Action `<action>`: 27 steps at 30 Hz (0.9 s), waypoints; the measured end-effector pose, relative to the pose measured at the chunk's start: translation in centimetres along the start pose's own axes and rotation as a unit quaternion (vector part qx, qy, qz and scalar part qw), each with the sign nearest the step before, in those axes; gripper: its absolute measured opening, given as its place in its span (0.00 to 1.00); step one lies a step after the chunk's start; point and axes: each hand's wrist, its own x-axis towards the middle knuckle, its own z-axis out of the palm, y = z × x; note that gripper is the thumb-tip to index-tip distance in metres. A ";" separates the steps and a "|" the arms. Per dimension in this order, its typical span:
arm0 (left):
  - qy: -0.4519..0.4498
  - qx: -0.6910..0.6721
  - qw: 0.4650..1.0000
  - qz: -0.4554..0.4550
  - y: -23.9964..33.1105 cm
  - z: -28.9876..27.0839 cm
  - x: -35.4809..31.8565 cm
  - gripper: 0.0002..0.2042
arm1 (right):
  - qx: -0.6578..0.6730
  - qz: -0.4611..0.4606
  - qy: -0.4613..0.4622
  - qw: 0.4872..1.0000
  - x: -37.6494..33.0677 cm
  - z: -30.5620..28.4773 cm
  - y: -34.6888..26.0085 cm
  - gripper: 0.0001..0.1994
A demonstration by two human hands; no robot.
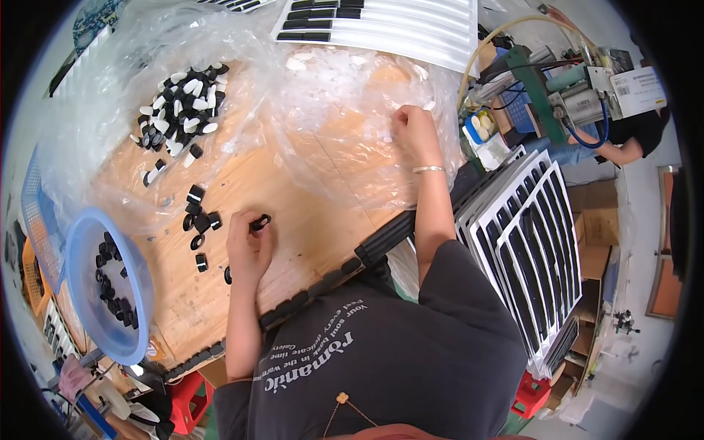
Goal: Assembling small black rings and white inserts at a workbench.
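Between the fingertips of my left hand [248,246] is a small black ring-shaped cap [262,221], held just above the wooden table. My right hand [416,134] is farther off, over a clear plastic sheet [334,158] spread on the table. Its fingers are curled together, and whatever they hold, if anything, cannot be made out. Small white and translucent pieces [330,70] lie on the plastic beyond that hand. Several loose black caps [202,220] rest on the wood left of my left hand. One black ring [228,275] sits close beside my left wrist.
A heap of black-and-white parts [183,106] lies on plastic at the far left. The blue basin [143,293] at left holds black caps. White trays [411,22] with black pieces stand at the back, and more stacked trays [521,257] at right. Another person's arm [620,152] shows near a machine.
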 end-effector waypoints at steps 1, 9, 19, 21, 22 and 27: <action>-0.006 -0.007 1.000 -0.029 0.1 -0.1 0.1 0.10 | -0.020 0.041 -0.044 0.998 0.0 0.1 0.4 0.07; 0.014 0.034 0.999 -0.032 -0.5 -0.6 -0.3 0.11 | -0.072 -0.032 0.191 0.978 0.0 -0.2 1.7 0.07; 0.052 -0.109 0.988 -0.097 -2.1 0.1 -1.2 0.15 | -0.199 0.075 0.112 0.971 1.8 -2.8 1.8 0.03; 0.058 -0.125 0.983 -0.123 -2.2 0.1 -1.1 0.16 | -0.166 -0.011 0.168 0.972 1.3 -3.8 1.7 0.03; 0.054 -0.147 0.978 -0.139 -2.4 0.2 -1.0 0.16 | -0.142 0.006 0.145 0.979 1.3 -4.1 1.1 0.07; 0.066 -0.175 0.971 -0.147 -2.9 -0.2 -1.2 0.17 | -0.180 -0.040 -0.035 0.982 2.9 -1.6 5.5 0.15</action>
